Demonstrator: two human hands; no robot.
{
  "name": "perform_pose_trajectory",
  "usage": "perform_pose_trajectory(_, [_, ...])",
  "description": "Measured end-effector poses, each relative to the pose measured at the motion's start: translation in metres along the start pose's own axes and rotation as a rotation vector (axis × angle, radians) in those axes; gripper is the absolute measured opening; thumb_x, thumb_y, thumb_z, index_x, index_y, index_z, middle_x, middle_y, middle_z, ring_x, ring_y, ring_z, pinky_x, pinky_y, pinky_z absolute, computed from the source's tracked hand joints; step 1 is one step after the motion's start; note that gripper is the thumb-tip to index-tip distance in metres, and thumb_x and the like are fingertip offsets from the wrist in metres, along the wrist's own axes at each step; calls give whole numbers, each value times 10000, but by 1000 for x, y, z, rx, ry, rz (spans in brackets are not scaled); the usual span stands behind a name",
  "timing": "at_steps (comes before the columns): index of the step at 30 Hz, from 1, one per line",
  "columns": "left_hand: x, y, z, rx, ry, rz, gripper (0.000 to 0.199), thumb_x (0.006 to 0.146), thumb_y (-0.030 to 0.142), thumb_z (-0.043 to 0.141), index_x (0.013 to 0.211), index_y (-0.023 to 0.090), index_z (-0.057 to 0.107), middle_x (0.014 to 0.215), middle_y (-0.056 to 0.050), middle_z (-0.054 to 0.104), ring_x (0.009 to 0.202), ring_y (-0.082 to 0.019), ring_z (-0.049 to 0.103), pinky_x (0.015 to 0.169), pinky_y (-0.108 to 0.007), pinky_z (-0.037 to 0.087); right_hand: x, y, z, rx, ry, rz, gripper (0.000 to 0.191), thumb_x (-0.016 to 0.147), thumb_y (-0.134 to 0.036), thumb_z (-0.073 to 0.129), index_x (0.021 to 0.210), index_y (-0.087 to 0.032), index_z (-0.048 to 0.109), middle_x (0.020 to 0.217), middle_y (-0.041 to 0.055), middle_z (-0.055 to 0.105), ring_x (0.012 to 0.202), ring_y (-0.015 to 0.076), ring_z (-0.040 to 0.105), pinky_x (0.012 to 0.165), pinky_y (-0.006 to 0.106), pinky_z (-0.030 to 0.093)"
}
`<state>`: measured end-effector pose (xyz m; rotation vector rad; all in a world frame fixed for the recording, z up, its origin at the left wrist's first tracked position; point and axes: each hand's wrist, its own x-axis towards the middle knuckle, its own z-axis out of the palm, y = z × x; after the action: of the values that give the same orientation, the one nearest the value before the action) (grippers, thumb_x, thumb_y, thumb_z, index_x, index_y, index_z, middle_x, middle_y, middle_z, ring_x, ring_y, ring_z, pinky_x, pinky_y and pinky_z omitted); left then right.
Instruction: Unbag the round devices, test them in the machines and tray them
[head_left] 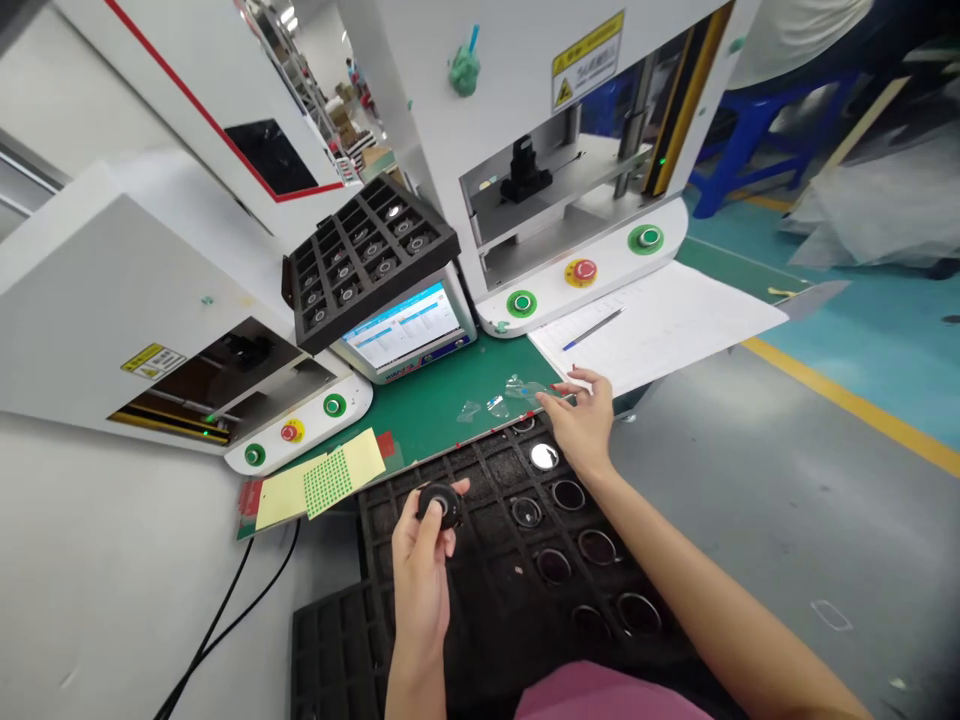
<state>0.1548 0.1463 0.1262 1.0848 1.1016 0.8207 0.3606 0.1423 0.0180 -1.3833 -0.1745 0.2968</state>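
My left hand grips a round black disc-shaped part with a grey ring at its centre, the thumb lying across its face. Over the front edge of the green tabletop, my right hand has its thumb and index finger closed on a piece of clear plastic film. Other scraps of clear film lie just left of it. Below both hands is a black foam tray with square pockets, several holding round lens-like parts.
Two white press machines with green and red buttons stand behind. A second black tray of round parts rests on a monitor. Paper with a pen lies right; yellow sheets with green dots lie left. Blue stool beyond.
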Motion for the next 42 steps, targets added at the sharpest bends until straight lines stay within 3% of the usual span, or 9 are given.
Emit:
perform_pose_trajectory(5, [-8,1,3,-89,-82,-89,361,688,389,838,857,164,612,976,-102,767,688,-130,662,680,-243,539,-53,-80,-23,224,-436,-110,364,695,-208,766,948,-263,510,1297,47,473,827,102,605,629,240,596])
perform_pose_trajectory(7, [-11,0,6,-91,-99,-98,352,694,392,835,855,164,621,945,-88,768,736,-142,674,673,-223,529,-72,-102,-30,290,-574,-147,292,762,-174,747,952,-264,544,1314,53,456,815,94,609,602,219,607])
perform_pose_trajectory(11, [-15,-3,11,-95,-88,-56,387,750,470,778,932,137,702,845,-74,754,530,-55,512,449,-143,360,-96,-112,-35,313,-696,-176,252,830,-149,710,994,-267,559,1312,70,436,795,90,621,605,223,636])
perform_pose_trajectory(15, [-20,-3,14,-156,-100,-55,362,746,478,779,929,169,735,892,-63,752,570,-81,573,503,-169,446,-109,-102,-35,305,-762,-187,318,846,-62,652,1059,-272,542,1314,75,398,796,78,639,651,229,648])
perform_pose_trajectory(21, [-29,-11,12,-151,-50,36,439,789,604,681,958,208,768,1019,-69,749,943,-210,696,764,-254,566,-117,-93,-37,210,-791,-195,396,831,-14,629,1097,-292,539,1297,67,373,813,86,641,683,246,654])
perform_pose_trajectory(27, [-31,-15,7,-65,-161,108,478,843,613,607,1063,207,731,1109,-93,722,974,-247,688,894,-352,554,-115,-92,-35,197,-806,-300,518,823,34,587,1174,-338,512,1288,65,365,890,116,600,696,243,663])
perform_pose_trajectory(32, [-29,-19,5,79,-124,122,396,845,544,655,1045,210,724,1095,-83,723,995,-235,678,920,-335,531,-114,-94,-33,176,-828,-339,531,825,45,568,1178,-346,501,1227,60,395,903,125,581,683,223,663])
perform_pose_trajectory(37, [-29,-22,6,136,-70,146,416,888,568,579,1031,207,728,1086,-82,731,1014,-221,677,889,-296,541,-121,-88,-34,66,-720,-393,454,829,5,585,1147,-308,498,1237,72,390,885,121,597,657,223,654])
perform_pose_trajectory(42, [-25,-23,6,229,-60,210,417,933,537,516,1025,174,700,993,-94,753,902,-213,718,815,-309,582,-114,-72,-30,-90,-486,-340,460,744,-154,762,1101,-278,501,1289,88,435,807,127,573,639,295,599])
